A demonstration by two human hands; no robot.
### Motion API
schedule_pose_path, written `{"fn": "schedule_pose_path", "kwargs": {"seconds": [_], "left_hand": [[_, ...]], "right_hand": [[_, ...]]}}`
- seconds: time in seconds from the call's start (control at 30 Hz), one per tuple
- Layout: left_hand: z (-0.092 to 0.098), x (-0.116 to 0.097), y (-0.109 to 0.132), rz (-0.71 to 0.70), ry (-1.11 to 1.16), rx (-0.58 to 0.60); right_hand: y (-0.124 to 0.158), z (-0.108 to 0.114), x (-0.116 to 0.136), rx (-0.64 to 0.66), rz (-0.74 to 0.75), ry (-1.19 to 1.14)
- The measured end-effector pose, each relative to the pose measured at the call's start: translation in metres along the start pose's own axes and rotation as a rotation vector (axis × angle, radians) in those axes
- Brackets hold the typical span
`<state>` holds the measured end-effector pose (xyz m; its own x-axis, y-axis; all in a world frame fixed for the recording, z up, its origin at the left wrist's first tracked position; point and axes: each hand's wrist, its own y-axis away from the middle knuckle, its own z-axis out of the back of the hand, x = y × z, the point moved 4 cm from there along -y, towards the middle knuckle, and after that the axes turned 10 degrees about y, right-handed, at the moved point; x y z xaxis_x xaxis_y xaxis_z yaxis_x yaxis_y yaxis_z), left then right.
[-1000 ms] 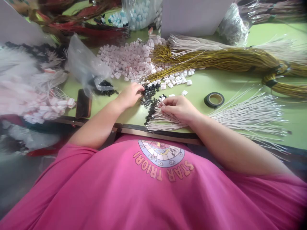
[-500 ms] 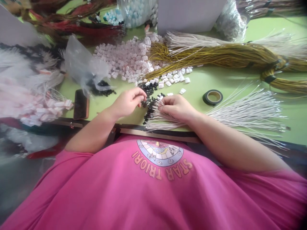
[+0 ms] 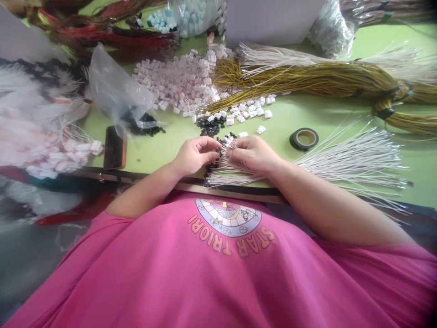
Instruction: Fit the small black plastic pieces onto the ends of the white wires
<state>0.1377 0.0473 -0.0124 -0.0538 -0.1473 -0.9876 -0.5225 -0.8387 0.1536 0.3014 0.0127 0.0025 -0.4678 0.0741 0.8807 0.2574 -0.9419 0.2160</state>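
My left hand [image 3: 195, 155] and my right hand [image 3: 254, 154] meet at the near edge of the green table [image 3: 307, 114]. Both pinch at the ends of a fanned bundle of thin white wires [image 3: 348, 159] that lies under my right hand and runs off to the right. My left fingers are closed on a small black connector, touching the wire tips held in my right fingers. A small heap of black connectors [image 3: 211, 125] lies just beyond my hands.
White connectors [image 3: 184, 82] are heaped at the back, with a few loose ones nearer. Yellow wire bundles [image 3: 324, 79] cross the back right. A tape roll [image 3: 303, 138] sits right of my hands. A phone [image 3: 114, 147] and a plastic bag [image 3: 118, 93] lie left.
My left hand came back from the black connector heap toward me and to the right, and now meets my right hand at the wire tips. My right hand stayed on the wires.
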Motion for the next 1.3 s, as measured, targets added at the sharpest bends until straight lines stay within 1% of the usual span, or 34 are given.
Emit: {"fn": "schedule_pose_path", "kwargs": {"seconds": [0.1, 0.23, 0.33, 0.5, 0.73, 0.83, 1.03, 1.2, 1.3], "left_hand": [[-0.001, -0.001, 0.001, 0.01, -0.011, -0.022], [-0.002, -0.001, 0.002, 0.026, -0.036, -0.014], [-0.001, -0.002, 0.002, 0.016, -0.037, -0.018], [-0.001, -0.001, 0.001, -0.001, -0.06, -0.037], [0.0, -0.001, 0.002, -0.023, -0.09, -0.047], [0.0, -0.001, 0.002, -0.065, -0.1, -0.016], [-0.004, -0.002, 0.0, -0.216, -0.218, 0.086], [-0.011, -0.004, 0.001, -0.311, -0.353, 0.05], [-0.012, -0.01, 0.006, -0.344, -0.465, 0.068]], "right_hand": [[-0.001, -0.001, 0.001, 0.018, 0.037, 0.003], [-0.001, 0.0, 0.001, 0.003, 0.06, 0.014], [-0.001, -0.001, 0.002, 0.004, 0.065, 0.038], [-0.002, -0.001, 0.002, -0.033, 0.102, 0.097], [-0.002, -0.002, 0.001, -0.028, 0.102, 0.087], [-0.002, -0.003, 0.001, -0.023, 0.092, 0.105], [-0.002, -0.004, 0.001, -0.028, 0.096, 0.139], [-0.003, -0.005, 0.0, -0.038, 0.087, 0.199], [-0.004, -0.005, -0.002, -0.052, 0.088, 0.211]]}}
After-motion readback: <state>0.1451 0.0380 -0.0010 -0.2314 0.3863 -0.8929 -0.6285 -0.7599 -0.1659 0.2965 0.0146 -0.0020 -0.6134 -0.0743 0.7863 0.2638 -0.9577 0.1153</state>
